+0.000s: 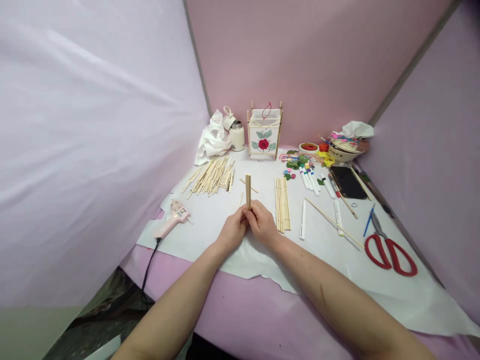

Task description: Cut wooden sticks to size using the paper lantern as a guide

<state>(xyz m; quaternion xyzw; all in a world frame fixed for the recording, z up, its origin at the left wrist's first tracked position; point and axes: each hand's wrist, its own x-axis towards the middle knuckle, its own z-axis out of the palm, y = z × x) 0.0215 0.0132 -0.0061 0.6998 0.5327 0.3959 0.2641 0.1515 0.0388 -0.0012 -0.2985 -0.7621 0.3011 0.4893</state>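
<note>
left hand (236, 227), right hand (261, 220), gripping one stick bundle (248, 191)

One jar (236, 137) and one glue gun (174, 220) are sitting left of one lantern (263, 142). One phone (348, 182) and one pair of scissors (385, 239) are lying right of it. One stick bundle (248, 192) is being held before it.

Bright, diffuse light, source out of frame. Left fabric wall (97, 130) palest, whitish sheen along creases near top; right fabric wall (431, 170) duller, upper corner nearly black. Floor (103, 312) at lower left dim. Shadow soft, faint beneath right hand (261, 222). Wide-angle stretch enlarges forearms (337, 285) toward bottom edge. Bamboo sticks (248, 192) fairly crisp; printed bowl (342, 156) soft in detail.
</note>
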